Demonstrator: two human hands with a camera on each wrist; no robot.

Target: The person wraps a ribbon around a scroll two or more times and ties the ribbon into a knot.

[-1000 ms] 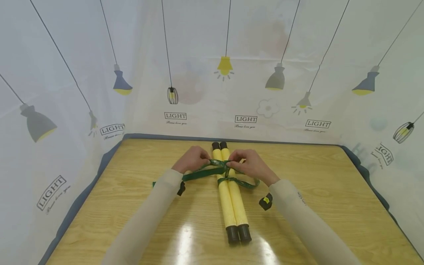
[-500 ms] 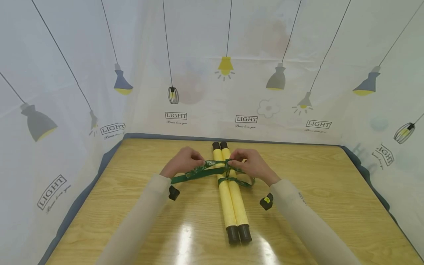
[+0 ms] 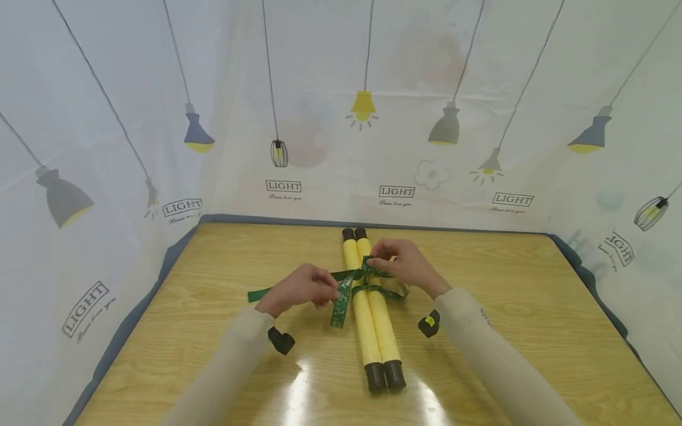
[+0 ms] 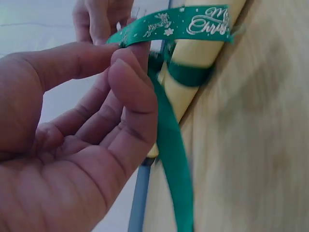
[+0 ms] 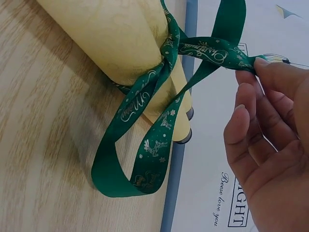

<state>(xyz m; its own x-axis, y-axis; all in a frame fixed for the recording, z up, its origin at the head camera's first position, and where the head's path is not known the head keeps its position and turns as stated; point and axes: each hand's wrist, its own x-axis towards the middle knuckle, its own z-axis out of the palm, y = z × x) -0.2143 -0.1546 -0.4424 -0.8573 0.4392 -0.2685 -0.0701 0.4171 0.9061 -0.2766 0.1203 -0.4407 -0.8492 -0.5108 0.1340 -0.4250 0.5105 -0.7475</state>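
Two yellow rolls (image 3: pixel 369 322) with dark end caps lie side by side, bound by a green ribbon (image 3: pixel 379 289) with white Christmas print. In the right wrist view, my right hand (image 5: pixel 270 130) pinches a twisted part of the ribbon (image 5: pixel 207 53) between thumb and finger; a wide loop hangs below. My left hand (image 3: pixel 303 289), left of the rolls, pinches the printed ribbon (image 4: pixel 183 24) between thumb and index finger, near its frayed end. That end hangs down beside the rolls in the head view. Another ribbon tail (image 4: pixel 171 150) runs past behind the left fingers.
A wooden table (image 3: pixel 186 367) lies beneath, with a blue-grey edge at its back and sides. White curtains (image 3: pixel 341 71) printed with hanging lamps surround it. Black wrist cameras (image 3: pixel 280 341) sit under both sleeves.
My left hand drew left along the ribbon, then came down and toward me, and the printed tail now hangs beside the rolls. The right hand stays nearly still at the crossing.
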